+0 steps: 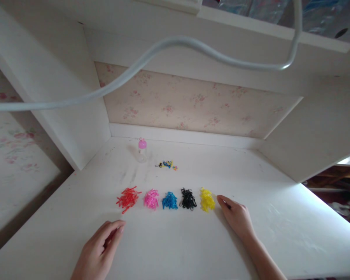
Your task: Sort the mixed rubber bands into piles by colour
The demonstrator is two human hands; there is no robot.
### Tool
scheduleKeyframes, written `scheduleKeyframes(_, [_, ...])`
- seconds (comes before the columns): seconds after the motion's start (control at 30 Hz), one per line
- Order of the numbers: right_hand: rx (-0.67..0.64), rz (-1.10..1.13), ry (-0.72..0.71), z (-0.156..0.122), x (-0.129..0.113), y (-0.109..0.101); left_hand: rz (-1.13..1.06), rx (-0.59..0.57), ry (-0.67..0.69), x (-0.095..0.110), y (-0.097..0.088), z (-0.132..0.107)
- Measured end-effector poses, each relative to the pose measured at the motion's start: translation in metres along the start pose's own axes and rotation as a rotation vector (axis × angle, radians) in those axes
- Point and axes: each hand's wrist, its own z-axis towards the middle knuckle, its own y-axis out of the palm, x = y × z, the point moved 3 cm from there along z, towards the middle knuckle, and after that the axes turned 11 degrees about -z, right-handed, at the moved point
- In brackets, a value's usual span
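Observation:
Five small heaps lie in a row on the white desk: red bands (128,198), pink bands (151,199), blue bands (170,200), black bands (188,199) and yellow bands (207,199). They look like little elastic bands. My left hand (100,247) is closed just in front of the red heap, thumb against forefinger, with nothing seen between them. Beside the yellow heap's right edge, my right hand (236,217) rests with its thumb and forefinger pinched together. Whether a band is between those fingertips is too small to tell.
Behind the heaps stands a small clear bottle (142,151) with a pink top. Right of it lies a little tangle of mixed coloured bands (167,164). A pale cable (181,41) crosses the upper view. White side panels (312,128) and a shelf enclose the desk.

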Motion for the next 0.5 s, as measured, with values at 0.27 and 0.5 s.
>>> scheduleKeyframes(0.27, [-0.047, -0.039, -0.077, 0.0009, -0.0018, 0.002, 0.05, -0.026, 0.019, 0.0018, 0.0033, 0.0001])
scheduleKeyframes(0.5, [-0.011, -0.02, -0.101, 0.0021, 0.0004, 0.0036, 0.0, -0.02, -0.015, -0.0005, 0.0012, 0.0035])
